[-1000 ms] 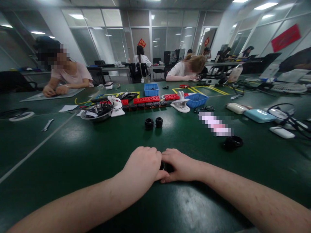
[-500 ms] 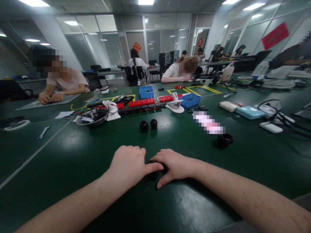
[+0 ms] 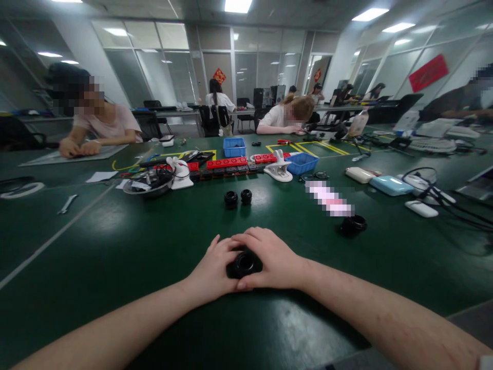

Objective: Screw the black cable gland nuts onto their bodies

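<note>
A round black ring-shaped part (image 3: 245, 263), its central hole facing up, sits between my two hands on the green table (image 3: 162, 231). My left hand (image 3: 217, 267) curls around its left side, thumb near the front. From the right, my right hand (image 3: 275, 259) wraps its far and right sides, with the thumb at the front close to the left thumb. Both hands grip it, and the fingers hide much of its rim. Two similar black parts, a left one (image 3: 231, 199) and a right one (image 3: 246, 196), stand farther off. Another black ring (image 3: 355, 223) lies to the right.
Beyond are a metal bowl (image 3: 148, 187) of small parts, red blocks (image 3: 226, 163) in a row, a white clamp (image 3: 279, 167) and blue bins (image 3: 234, 147). A wrench (image 3: 68, 204) lies left; a light-blue case (image 3: 391, 185) and cables lie right. Several people sit around.
My left hand has gone from a fist with its thumb across the part to fingers curled around its side. The right thumb has closed in, and the part's top opening now shows.
</note>
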{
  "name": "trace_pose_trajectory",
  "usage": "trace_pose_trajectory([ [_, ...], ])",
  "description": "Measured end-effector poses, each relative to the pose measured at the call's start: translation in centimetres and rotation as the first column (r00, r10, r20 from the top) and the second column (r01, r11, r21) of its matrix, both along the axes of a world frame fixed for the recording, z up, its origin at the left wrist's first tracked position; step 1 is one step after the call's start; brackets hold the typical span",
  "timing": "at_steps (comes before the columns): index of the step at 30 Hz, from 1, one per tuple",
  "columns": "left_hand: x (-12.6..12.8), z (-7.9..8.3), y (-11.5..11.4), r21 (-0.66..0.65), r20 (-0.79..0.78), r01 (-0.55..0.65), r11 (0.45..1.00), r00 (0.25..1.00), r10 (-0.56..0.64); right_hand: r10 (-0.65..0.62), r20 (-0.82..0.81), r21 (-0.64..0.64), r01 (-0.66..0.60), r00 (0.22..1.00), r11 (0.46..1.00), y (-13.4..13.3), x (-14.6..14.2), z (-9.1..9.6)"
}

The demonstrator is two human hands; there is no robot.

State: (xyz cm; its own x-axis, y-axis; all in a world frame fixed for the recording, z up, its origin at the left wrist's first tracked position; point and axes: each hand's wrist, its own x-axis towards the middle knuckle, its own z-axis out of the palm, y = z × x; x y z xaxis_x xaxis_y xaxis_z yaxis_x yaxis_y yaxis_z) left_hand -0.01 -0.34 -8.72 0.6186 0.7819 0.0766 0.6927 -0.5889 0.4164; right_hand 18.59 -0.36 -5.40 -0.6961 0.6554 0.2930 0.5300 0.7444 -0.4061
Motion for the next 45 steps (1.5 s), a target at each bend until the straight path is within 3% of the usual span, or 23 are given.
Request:
trace_pose_trajectory([
  [7,-0.1,0.1,0.1,-0.051,0.028,-0.01,0.999,1.0,0.012,0.003,0.145,0.023,-0.007,0.989,1.0,0.0,-0.8,-0.4],
  [11,0.0,0.4,-0.1,-0.052,0.045,-0.013,0.999,0.999,0.016,0.0,-0.086,-0.047,-0.004,0.996,0.999,0.6,-0.3,-1.1],
  [15,-0.1,0.7,-0.2,-0.034,0.036,-0.006,0.999,0.999,0.007,-0.108,-0.384,-0.076,0.085,0.917,0.993,1.3,0.7,-1.8],
  [21,-0.5,0.6,0.1,0.015,-0.023,0.008,1.0,1.0,-0.008,-0.293,-0.476,-0.164,0.243,0.829,0.956,2.1,1.1,-2.2],
  [28,-1.0,0.3,0.4,0.098,-0.017,-0.094,0.991,0.995,0.097,-0.456,-0.542,-0.352,0.302,0.706,0.886,3.4,1.6,-2.9],
  [37,-1.5,0.2,1.1,0.049,-0.055,-0.126,0.991,0.99,0.128,-0.359,-0.313,-0.322,0.257,0.879,0.911,3.3,1.9,-2.3],
  [45,-1.8,0.1,1.6,0.003,-0.044,-0.149,0.989,0.988,0.149,-0.293,-0.12,-0.213,0.264,0.948,0.941,3.4,1.8,-2.2],
])
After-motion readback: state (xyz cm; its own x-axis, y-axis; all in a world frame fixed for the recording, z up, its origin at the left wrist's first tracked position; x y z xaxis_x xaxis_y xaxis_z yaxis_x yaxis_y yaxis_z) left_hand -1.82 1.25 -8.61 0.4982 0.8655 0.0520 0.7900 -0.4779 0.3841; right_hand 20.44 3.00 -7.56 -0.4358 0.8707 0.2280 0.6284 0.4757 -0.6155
